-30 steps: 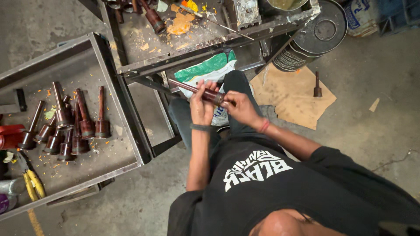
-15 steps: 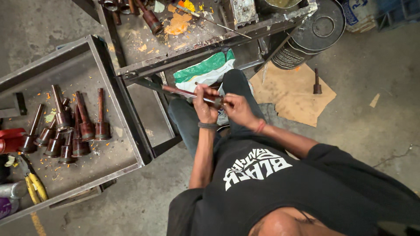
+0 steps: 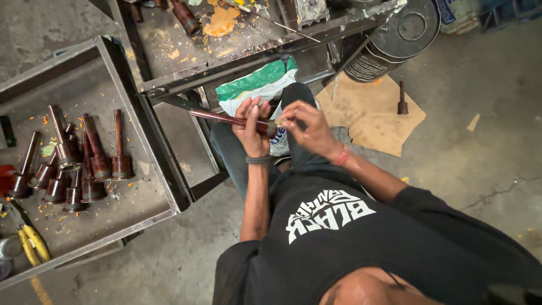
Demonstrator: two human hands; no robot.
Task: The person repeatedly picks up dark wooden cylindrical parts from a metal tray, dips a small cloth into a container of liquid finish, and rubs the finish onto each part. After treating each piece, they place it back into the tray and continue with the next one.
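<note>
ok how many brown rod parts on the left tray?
8 rod parts visible on the tray: seven bunched together, one at the bunch's right edge. They overlap, so more may be hidden.

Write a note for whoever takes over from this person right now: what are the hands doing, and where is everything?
Left hand: wrapped around a long dark red-brown metal rod, held level above the lap.
Right hand: fingertips pinch the rod's near end.
Nearby: a cluster of similar rust-brown metal pieces stands on the grey metal tray table to the left, with yellow-handled pliers at its near edge. One more small brown piece stands on the flat cardboard sheet to the right.
Done: the cluster is set down on the tray.
Left: the rod in hand is not set down yet.
</note>
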